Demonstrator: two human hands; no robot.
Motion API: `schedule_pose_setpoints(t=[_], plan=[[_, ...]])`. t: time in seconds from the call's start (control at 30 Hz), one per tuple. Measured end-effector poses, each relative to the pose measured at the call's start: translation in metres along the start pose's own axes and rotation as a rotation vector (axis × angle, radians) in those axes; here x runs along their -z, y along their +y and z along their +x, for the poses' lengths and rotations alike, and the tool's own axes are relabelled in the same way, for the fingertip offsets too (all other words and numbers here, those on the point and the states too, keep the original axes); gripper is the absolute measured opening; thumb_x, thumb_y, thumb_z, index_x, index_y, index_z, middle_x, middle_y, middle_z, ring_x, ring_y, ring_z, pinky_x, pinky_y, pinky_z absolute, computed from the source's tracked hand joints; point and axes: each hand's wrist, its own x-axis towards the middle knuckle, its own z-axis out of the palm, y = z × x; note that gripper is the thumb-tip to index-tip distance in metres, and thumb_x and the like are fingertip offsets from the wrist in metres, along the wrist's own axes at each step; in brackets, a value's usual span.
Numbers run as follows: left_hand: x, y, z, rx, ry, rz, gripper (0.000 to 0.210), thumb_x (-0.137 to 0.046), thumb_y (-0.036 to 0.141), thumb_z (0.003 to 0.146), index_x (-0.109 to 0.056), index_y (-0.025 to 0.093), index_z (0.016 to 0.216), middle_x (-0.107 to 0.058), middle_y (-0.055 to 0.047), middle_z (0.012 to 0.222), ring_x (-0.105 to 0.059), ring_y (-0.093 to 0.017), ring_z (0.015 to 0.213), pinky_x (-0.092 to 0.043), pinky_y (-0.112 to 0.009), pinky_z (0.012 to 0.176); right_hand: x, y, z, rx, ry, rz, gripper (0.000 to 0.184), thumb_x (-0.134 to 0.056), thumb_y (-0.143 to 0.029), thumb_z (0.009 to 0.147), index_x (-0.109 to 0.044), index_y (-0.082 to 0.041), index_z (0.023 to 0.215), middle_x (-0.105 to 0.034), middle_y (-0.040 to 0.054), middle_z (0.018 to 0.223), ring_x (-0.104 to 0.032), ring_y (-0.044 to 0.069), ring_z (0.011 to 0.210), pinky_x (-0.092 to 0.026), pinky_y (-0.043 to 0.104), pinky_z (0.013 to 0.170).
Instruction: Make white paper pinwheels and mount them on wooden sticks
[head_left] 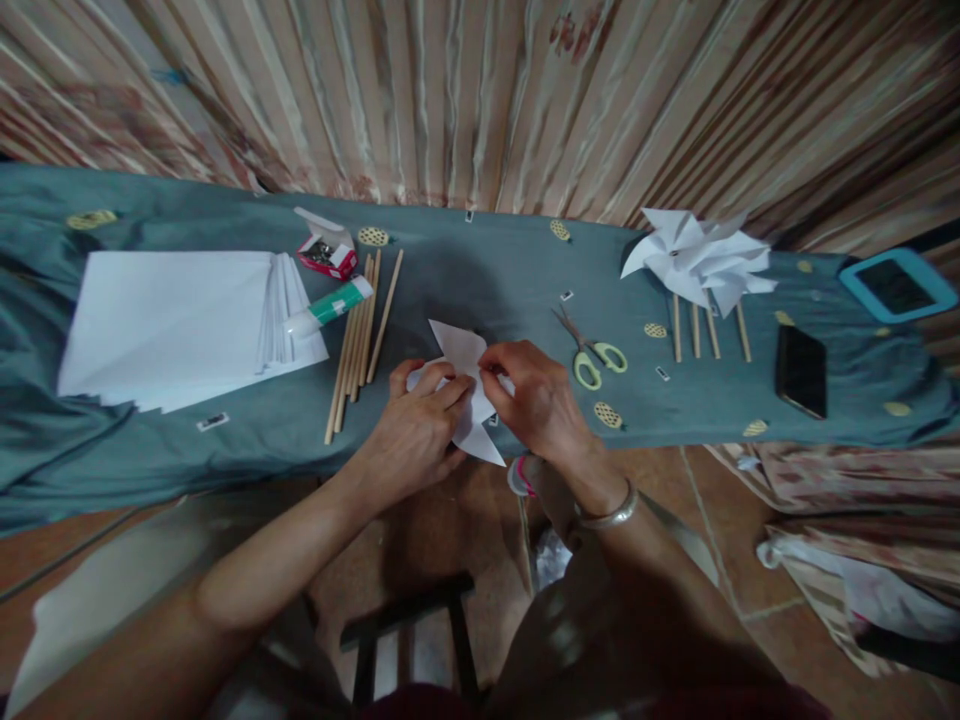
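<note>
Between my hands is a white paper pinwheel (474, 420), its pointed corners sticking out above and below. My left hand (420, 420) is closed on its left side, with the fingers bent over the paper near the middle. At the right side, my right hand (534, 395) pinches the paper between thumb and forefinger. Whether a small pin is in the fingertips is hidden. Wooden sticks (358, 335) lie just left of my left hand. Green-handled scissors (586, 352) rest open on the cloth beyond my right hand.
At left lie a stack of white paper (165, 320), a green glue stick (334, 303) and an open red box (328, 250) of small metal pieces. Finished pinwheels (690, 255), a black phone (801, 370) and a blue-framed device (898, 284) are at right. A curtain (420, 100) hangs behind.
</note>
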Motion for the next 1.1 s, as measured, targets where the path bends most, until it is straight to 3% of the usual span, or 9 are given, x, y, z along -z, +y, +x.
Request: schedule_pose_setpoints(t=[0.13,0.3,0.87,1.1], plan=[[0.001,0.001,-0.003,0.036,0.000,0.023,0.042,-0.063,0.030,0.080,-0.062,0.016,0.119,-0.061,-0.014,0.128,-0.048,-0.034,0.120,-0.030,-0.054,0.105,-0.011,-0.002,-0.005,-0.051,-0.043,0.086,0.015,-0.051,-0.016,0.089,-0.063,-0.021,0.097,-0.072,0.0054,0.092,-0.067,0.019,0.086,-0.052,0.032,0.082],[0.000,0.000,-0.005,0.051,-0.001,0.030,0.043,-0.063,0.033,0.081,-0.061,0.014,0.119,-0.064,-0.013,0.118,-0.048,-0.034,0.115,-0.031,-0.053,0.102,-0.016,0.001,-0.008,-0.160,-0.062,0.209,0.028,-0.056,-0.016,0.087,-0.057,-0.022,0.114,-0.074,0.0021,0.094,-0.070,0.017,0.085,-0.053,0.030,0.082],[-0.001,0.002,-0.008,0.071,0.002,0.030,0.042,-0.061,0.029,0.081,-0.059,0.019,0.122,-0.063,-0.010,0.114,-0.050,-0.033,0.113,-0.031,-0.053,0.102,-0.025,0.000,-0.012,-0.193,-0.091,0.186,0.023,-0.054,-0.020,0.092,-0.062,-0.022,0.112,-0.077,0.0044,0.103,-0.071,0.019,0.099,-0.054,0.032,0.089],[0.002,0.003,-0.007,0.081,-0.023,0.017,0.042,-0.059,0.028,0.081,-0.060,0.019,0.122,-0.063,-0.011,0.117,-0.050,-0.035,0.114,-0.031,-0.054,0.102,-0.026,-0.002,-0.014,-0.139,-0.092,0.114,0.024,-0.051,-0.020,0.094,-0.063,-0.019,0.114,-0.075,0.0070,0.104,-0.070,0.022,0.101,-0.053,0.034,0.093]])
